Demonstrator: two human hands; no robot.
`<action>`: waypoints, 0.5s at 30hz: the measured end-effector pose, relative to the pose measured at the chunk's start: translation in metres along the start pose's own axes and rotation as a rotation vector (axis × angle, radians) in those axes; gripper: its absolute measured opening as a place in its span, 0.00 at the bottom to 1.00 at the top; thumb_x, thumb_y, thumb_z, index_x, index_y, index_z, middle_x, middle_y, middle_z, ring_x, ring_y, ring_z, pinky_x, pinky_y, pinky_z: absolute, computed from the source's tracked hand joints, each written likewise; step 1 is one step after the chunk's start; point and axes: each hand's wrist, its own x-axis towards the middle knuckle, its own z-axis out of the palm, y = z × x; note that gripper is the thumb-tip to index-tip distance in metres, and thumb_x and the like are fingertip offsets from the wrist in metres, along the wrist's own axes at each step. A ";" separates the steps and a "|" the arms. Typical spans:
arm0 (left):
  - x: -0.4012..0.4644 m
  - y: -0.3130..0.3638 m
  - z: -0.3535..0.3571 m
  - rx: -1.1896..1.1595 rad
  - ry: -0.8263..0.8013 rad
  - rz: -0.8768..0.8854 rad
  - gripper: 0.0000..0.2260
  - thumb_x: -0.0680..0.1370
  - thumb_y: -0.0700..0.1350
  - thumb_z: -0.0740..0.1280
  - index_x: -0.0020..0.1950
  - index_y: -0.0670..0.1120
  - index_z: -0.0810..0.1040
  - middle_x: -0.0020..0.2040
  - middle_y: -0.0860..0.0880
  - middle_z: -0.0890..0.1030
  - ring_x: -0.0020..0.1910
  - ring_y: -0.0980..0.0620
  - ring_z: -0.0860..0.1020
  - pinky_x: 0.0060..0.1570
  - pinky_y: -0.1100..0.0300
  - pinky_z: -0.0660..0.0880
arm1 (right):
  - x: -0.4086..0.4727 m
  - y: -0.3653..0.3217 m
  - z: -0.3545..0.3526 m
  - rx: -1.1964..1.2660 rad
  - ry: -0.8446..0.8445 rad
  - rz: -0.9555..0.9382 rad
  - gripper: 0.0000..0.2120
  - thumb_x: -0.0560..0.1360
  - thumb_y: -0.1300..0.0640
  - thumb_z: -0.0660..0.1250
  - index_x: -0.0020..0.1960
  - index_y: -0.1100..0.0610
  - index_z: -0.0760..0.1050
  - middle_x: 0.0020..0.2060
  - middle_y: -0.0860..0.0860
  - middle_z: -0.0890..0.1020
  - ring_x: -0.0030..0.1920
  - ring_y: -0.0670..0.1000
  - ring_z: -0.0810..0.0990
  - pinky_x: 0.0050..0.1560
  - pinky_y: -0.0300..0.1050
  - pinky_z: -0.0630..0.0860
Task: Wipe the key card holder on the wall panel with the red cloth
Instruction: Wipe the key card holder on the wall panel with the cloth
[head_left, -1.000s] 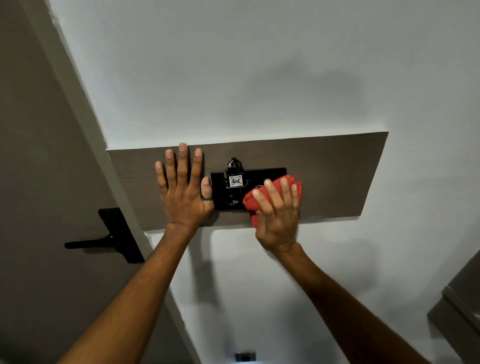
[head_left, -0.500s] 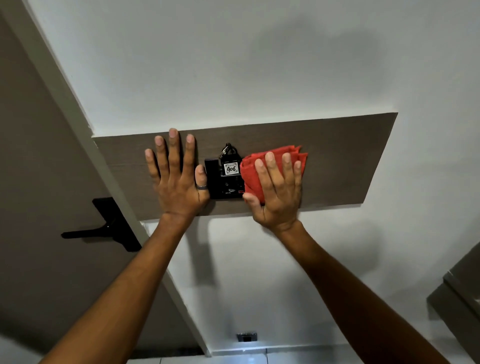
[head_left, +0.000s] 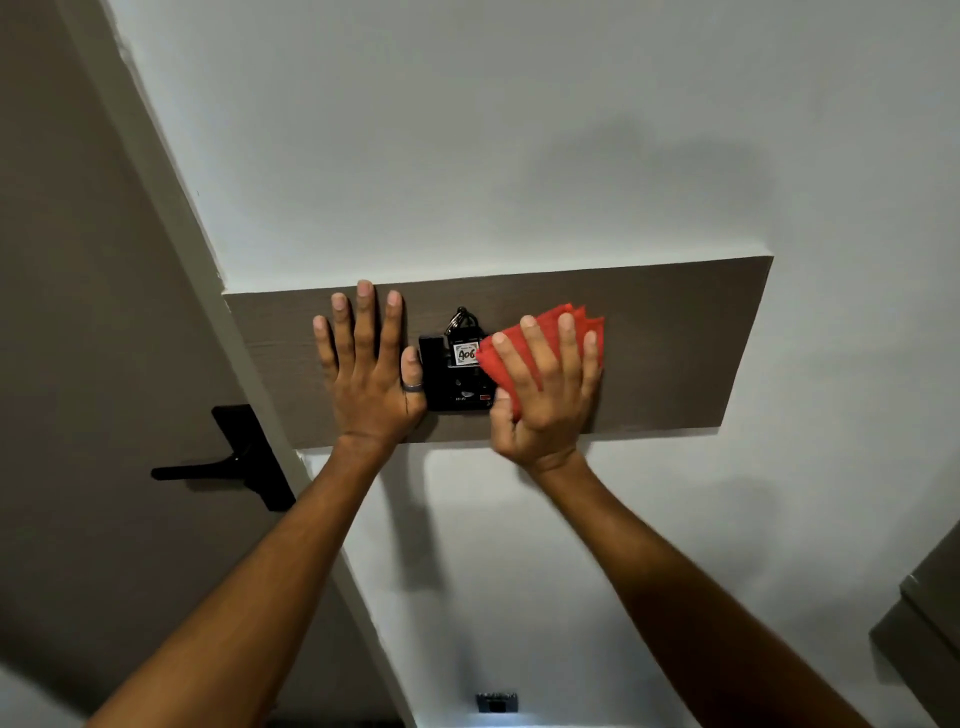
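Note:
A black key card holder (head_left: 453, 384) is mounted on a brown wood wall panel (head_left: 670, 353). A key tag marked 406 (head_left: 466, 354) with a key ring sits in its slot. My right hand (head_left: 545, 384) presses a folded red cloth (head_left: 571, 325) flat against the holder's right part, which it hides. My left hand (head_left: 369, 374) lies flat on the panel just left of the holder, fingers spread, thumb with a ring touching the holder's left edge.
A brown door with a black lever handle (head_left: 228, 462) stands at the left, past a white door frame (head_left: 171, 208). White wall surrounds the panel. A small socket (head_left: 497, 702) sits low on the wall. A grey cabinet corner (head_left: 924, 618) juts in at the lower right.
My right hand with the cloth has slid up from the holder's lower right edge to cover its right side. My left hand has stayed flat on the panel.

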 end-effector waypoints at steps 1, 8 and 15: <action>0.000 0.000 0.000 0.001 -0.001 0.004 0.26 0.85 0.51 0.50 0.83 0.48 0.53 0.82 0.46 0.54 0.83 0.45 0.46 0.81 0.43 0.45 | -0.004 -0.006 0.001 0.000 -0.010 0.004 0.23 0.79 0.49 0.61 0.71 0.53 0.79 0.71 0.57 0.79 0.77 0.64 0.70 0.81 0.65 0.61; 0.002 0.001 0.000 -0.005 0.003 0.006 0.26 0.85 0.50 0.50 0.83 0.48 0.52 0.83 0.47 0.50 0.83 0.45 0.46 0.81 0.43 0.45 | 0.020 0.039 -0.012 -0.053 0.092 0.228 0.22 0.82 0.50 0.59 0.74 0.54 0.75 0.73 0.58 0.76 0.80 0.63 0.66 0.83 0.62 0.57; 0.001 0.001 0.001 0.011 0.030 -0.003 0.26 0.84 0.50 0.52 0.83 0.46 0.56 0.81 0.43 0.58 0.83 0.44 0.47 0.82 0.43 0.46 | -0.030 0.006 -0.020 0.088 -0.096 -0.018 0.26 0.77 0.56 0.64 0.75 0.54 0.73 0.75 0.56 0.72 0.79 0.65 0.66 0.84 0.63 0.57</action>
